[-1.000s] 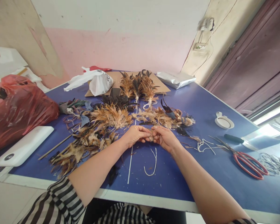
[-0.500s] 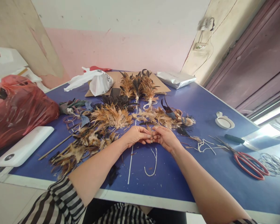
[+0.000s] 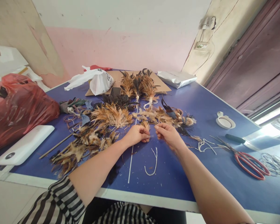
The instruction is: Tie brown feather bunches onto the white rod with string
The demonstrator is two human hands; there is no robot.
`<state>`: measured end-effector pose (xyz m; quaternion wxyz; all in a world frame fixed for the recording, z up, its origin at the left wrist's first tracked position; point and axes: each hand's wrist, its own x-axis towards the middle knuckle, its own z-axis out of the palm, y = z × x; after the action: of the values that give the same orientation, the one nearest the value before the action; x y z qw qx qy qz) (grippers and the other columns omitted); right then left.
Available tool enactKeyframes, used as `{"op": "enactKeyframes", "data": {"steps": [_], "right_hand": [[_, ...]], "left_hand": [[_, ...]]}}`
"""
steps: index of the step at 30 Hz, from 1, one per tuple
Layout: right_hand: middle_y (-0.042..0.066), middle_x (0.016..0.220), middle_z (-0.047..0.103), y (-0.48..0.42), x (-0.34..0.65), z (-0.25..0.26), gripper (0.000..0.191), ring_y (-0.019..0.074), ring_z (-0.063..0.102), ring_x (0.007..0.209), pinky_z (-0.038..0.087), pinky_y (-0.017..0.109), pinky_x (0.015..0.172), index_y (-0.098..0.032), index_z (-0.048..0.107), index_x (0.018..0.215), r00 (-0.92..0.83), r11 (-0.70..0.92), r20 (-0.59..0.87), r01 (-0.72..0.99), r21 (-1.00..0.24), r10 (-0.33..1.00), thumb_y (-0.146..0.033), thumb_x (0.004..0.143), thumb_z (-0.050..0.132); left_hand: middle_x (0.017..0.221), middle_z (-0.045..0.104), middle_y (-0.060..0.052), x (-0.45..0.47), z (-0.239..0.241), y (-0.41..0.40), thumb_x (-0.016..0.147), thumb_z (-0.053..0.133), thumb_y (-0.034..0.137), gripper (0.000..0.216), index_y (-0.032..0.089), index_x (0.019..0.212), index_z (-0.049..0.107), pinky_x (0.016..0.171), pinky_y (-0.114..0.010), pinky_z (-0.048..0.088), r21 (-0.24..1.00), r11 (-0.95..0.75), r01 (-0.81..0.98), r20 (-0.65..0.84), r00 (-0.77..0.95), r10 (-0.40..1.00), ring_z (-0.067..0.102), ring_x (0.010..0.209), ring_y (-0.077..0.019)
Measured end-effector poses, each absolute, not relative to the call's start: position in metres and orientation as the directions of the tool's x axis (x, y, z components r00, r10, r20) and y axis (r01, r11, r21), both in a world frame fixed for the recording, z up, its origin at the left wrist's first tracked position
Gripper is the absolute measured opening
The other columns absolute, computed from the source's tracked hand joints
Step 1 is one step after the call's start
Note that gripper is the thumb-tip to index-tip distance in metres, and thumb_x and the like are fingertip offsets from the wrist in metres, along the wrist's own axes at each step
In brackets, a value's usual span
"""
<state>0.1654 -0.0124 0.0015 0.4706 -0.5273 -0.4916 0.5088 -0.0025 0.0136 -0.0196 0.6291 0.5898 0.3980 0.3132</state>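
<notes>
My left hand (image 3: 138,134) is closed around a small bunch of brown feathers (image 3: 145,124). The tuft shows above its fingers, and thin pale quill ends poke out on the right. A short gap away, my right hand (image 3: 165,132) has its thumb and fingertips pinched together; anything between them is too small to make out. Just below both hands a loose white string (image 3: 154,166) lies curved on the blue table (image 3: 177,186). Beyond them are a pile of orange-brown feathers (image 3: 113,115) and a looser row of tan feathers (image 3: 156,115).
Red-handled scissors (image 3: 252,165), a green-handled knife (image 3: 235,138) and a tape roll (image 3: 225,122) lie right. A white power bank (image 3: 24,144) and red plastic bag (image 3: 25,109) stand left. Tied feather bundles (image 3: 149,88) rest on cardboard (image 3: 162,87) at the back.
My hands were together at the feathers and are now apart. The right hand has drawn slightly away to the right; the left keeps the bunch.
</notes>
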Motion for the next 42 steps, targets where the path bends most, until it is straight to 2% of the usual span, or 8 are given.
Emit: {"op": "enactKeyframes", "data": {"steps": [2, 4, 6, 10, 18, 28, 38, 42], "right_hand": [[-0.002, 0.058, 0.055, -0.01, 0.175, 0.003, 0.016, 0.0085, 0.046, 0.05, 0.038, 0.023, 0.05, -0.017, 0.061, 0.071, 0.053, 0.01, 0.029, 0.329, -0.944, 0.998, -0.03, 0.064, 0.063], [-0.001, 0.06, 0.058, -0.009, 0.182, 0.002, 0.01, 0.0105, 0.048, 0.054, 0.037, 0.024, 0.053, -0.017, 0.064, 0.068, 0.014, 0.06, 0.083, 0.57, -0.819, 0.996, -0.026, 0.063, 0.062], [0.0, 0.061, 0.06, -0.01, 0.185, 0.0, 0.011, 0.0121, 0.05, 0.056, 0.038, 0.025, 0.055, -0.018, 0.066, 0.068, -0.077, 0.102, 0.068, 0.669, -0.736, 0.995, -0.025, 0.062, 0.061], [0.0, 0.062, 0.06, -0.013, 0.18, -0.005, 0.017, 0.0131, 0.051, 0.056, 0.037, 0.024, 0.052, -0.019, 0.067, 0.073, -0.201, 0.149, 0.011, 0.686, -0.712, 0.98, -0.03, 0.06, 0.064], [0.002, 0.068, 0.061, -0.016, 0.167, -0.004, 0.014, 0.0141, 0.051, 0.062, 0.036, 0.025, 0.056, -0.019, 0.064, 0.064, -0.151, 0.216, 0.158, 0.773, -0.596, 0.976, -0.029, 0.069, 0.055], [-0.001, 0.056, 0.054, -0.017, 0.161, -0.001, 0.022, 0.0106, 0.043, 0.052, 0.032, 0.023, 0.05, -0.017, 0.058, 0.059, -0.177, 0.218, 0.133, 0.671, -0.708, 0.975, -0.033, 0.072, 0.051], [0.001, 0.063, 0.061, -0.014, 0.158, 0.0, 0.023, 0.0119, 0.049, 0.058, 0.037, 0.023, 0.055, -0.015, 0.064, 0.067, -0.142, 0.176, 0.117, 0.546, -0.819, 0.983, -0.033, 0.073, 0.05], [0.002, 0.07, 0.064, -0.014, 0.17, 0.001, 0.02, 0.0126, 0.051, 0.059, 0.038, 0.024, 0.057, -0.017, 0.067, 0.077, -0.169, 0.146, 0.062, 0.546, -0.825, 0.984, -0.032, 0.067, 0.059]], "left_hand": [[0.056, 0.062, -0.003, -0.002, -0.02, 0.014, 0.063, 0.069, 0.016, 0.015, 0.01, 0.069, 0.058, 0.055, -0.025, 0.05, 0.989, 0.115, 0.089, -0.144, 0.479, 0.866, 0.061, 0.052, -0.0113], [0.057, 0.062, -0.003, -0.002, -0.022, 0.014, 0.063, 0.069, 0.016, 0.015, 0.01, 0.07, 0.057, 0.055, -0.025, 0.051, 0.989, 0.115, 0.095, -0.146, 0.477, 0.866, 0.061, 0.053, -0.0117], [0.058, 0.063, -0.003, -0.003, -0.024, 0.014, 0.063, 0.068, 0.016, 0.014, 0.01, 0.071, 0.057, 0.055, -0.025, 0.051, 0.99, 0.104, 0.091, -0.135, 0.484, 0.865, 0.061, 0.054, -0.0117], [0.057, 0.062, -0.003, -0.004, -0.025, 0.015, 0.066, 0.065, 0.014, 0.011, 0.011, 0.074, 0.058, 0.054, -0.023, 0.05, 0.992, 0.082, 0.094, -0.118, 0.499, 0.859, 0.06, 0.053, -0.0108], [0.057, 0.062, -0.003, -0.005, -0.025, 0.015, 0.066, 0.064, 0.014, 0.009, 0.01, 0.074, 0.061, 0.053, -0.022, 0.049, 0.991, 0.076, 0.108, -0.122, 0.517, 0.847, 0.06, 0.053, -0.0103], [0.057, 0.063, -0.003, -0.004, -0.023, 0.014, 0.065, 0.065, 0.017, 0.011, 0.01, 0.074, 0.064, 0.054, -0.023, 0.049, 0.989, 0.085, 0.118, -0.133, 0.505, 0.853, 0.059, 0.053, -0.0105], [0.058, 0.063, -0.004, -0.005, -0.023, 0.015, 0.063, 0.069, 0.028, 0.02, 0.009, 0.068, 0.064, 0.057, -0.023, 0.049, 0.991, 0.08, 0.103, -0.123, 0.529, 0.84, 0.058, 0.052, -0.0094], [0.058, 0.063, -0.005, -0.005, -0.022, 0.016, 0.064, 0.069, 0.029, 0.02, 0.01, 0.069, 0.063, 0.057, -0.024, 0.05, 0.988, 0.117, 0.105, -0.153, 0.49, 0.858, 0.06, 0.053, -0.0105]]}}
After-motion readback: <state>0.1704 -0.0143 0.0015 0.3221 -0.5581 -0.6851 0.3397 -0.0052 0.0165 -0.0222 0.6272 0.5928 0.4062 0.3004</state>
